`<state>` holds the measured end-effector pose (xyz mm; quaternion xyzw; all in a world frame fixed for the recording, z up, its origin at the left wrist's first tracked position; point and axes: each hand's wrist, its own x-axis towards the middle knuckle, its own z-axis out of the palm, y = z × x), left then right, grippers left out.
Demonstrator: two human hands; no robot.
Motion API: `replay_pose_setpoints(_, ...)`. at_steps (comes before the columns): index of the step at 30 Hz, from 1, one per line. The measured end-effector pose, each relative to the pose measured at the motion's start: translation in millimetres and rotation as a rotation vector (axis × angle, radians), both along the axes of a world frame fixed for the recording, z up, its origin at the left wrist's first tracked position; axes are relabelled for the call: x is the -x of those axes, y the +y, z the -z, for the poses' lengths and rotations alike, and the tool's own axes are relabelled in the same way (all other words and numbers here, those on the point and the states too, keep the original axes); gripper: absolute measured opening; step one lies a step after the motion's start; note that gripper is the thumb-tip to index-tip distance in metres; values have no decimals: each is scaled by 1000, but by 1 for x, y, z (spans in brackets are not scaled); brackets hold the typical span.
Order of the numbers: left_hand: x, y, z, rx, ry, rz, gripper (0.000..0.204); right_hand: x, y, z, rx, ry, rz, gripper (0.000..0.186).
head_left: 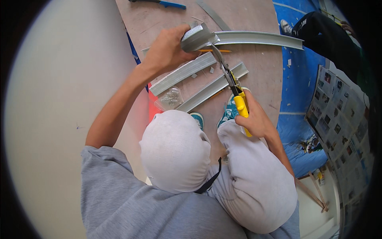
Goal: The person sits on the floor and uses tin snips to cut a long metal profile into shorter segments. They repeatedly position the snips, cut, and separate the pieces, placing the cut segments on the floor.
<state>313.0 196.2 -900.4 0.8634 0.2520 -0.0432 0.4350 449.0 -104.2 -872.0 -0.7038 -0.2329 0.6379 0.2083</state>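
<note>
My left hand (169, 49) grips a silvery metal channel (197, 38), its fingers wrapped over the side. In my right hand (258, 119) is a pair of tin snips (240, 104) with yellow handles, fingers closed around them. The jaws of the snips touch the channel's edge, right of my left hand. A long metal rail (258, 39) runs rightward from there; whether it joins the held piece I cannot tell. Below the jaws lie two shorter channels, a nearer one (215, 88) and one (183, 74) by my left wrist. A yellow pencil (221, 50) lies beneath the rail.
A clear bag of small metal parts (171, 98) lies near my knee. Farther off are a flat metal strip (213, 15) and a blue-handled tool (172, 4). Blue sheeting (300, 91) borders the board at right, where another person's dark-clothed leg (322, 34) shows. A pale wall (67, 99) stands left.
</note>
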Motion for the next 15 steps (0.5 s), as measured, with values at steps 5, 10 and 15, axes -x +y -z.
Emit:
replay_pose_setpoints(5, 7, -8, 1, -35, -19, -67, 42, 5, 5, 0, 9, -20, 2, 88)
replay_pose_setpoints(10, 14, -13, -2, -69, 1, -84, 43, -1, 16, -3, 7, -21, 8, 80)
replay_pose_setpoints(15, 25, -11, -10, 69, -5, -125, 49, -6, 23, -8, -39, -82, -58, 65)
